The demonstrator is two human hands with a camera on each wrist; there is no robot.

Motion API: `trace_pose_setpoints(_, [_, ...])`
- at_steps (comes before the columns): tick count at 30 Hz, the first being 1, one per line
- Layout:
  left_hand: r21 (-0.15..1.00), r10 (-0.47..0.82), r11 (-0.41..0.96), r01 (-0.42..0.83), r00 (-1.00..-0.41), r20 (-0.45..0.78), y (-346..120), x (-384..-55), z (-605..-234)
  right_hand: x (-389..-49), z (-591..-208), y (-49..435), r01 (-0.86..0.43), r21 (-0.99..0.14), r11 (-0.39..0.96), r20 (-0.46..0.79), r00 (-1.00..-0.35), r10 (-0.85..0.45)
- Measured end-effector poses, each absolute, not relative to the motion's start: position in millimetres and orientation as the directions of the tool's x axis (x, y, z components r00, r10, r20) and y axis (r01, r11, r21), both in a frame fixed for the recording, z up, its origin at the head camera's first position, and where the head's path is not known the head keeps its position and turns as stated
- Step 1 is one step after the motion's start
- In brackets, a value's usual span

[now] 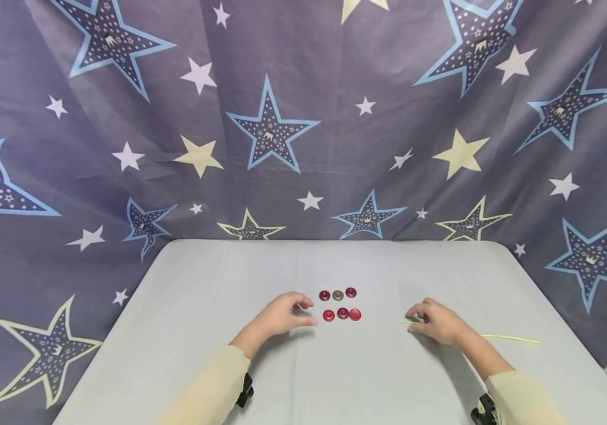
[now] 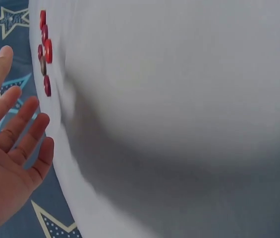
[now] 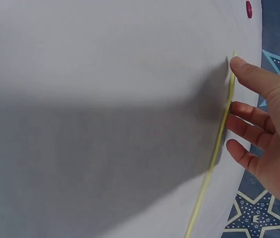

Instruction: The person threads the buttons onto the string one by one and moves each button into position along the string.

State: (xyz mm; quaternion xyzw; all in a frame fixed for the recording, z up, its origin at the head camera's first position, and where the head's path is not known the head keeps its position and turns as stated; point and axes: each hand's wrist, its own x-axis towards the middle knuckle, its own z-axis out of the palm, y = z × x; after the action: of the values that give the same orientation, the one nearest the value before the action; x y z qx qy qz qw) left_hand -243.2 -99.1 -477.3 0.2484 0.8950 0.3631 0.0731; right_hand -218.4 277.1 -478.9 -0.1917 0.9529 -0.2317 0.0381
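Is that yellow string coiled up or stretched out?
Stretched out: the yellow string runs in one nearly straight line past the right hand, with no loops showing.

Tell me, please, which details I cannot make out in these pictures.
Yellow cord, head view: middle part hidden behind the right hand.
One end of the cord, right wrist view: cut off by the bottom edge.
Brown disc, head view: centre too small to read.
Left hand, left wrist view: partly cut off by the left edge.

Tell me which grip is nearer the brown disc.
Left. The left grip is left of the brown disc, without touching it; the right grip is farther off to its right, at the yellow cord.
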Motion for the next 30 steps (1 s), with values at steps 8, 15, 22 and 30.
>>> trace_pose_setpoints(8, [0.643, 0.519, 0.633, 0.431, -0.853, 0.061, -81, -246, -479, -220, -488, 272, -0.316, -0.444, 0.838, 0.030, -0.940, -0.339])
trace_pose_setpoints(15, [0.625, 0.498, 0.670, 0.400, -0.867, 0.020, -73, -248, -482, -220, -491, 269, -0.318, -0.481, 0.817, 0.069, -0.943, -0.327])
trace_pose_setpoints(22, [0.552, 0.491, 0.723, 0.416, -0.871, 0.013, -64, -251, -488, -220, -494, 268, -0.328, -0.488, 0.809, 0.105, -0.942, -0.318])
trace_pose_setpoints(30, [0.503, 0.490, 0.753, 0.424, -0.871, 0.000, -52, -251, -487, -221, -494, 266, -0.307, -0.484, 0.820, 0.096, -0.950, -0.299])
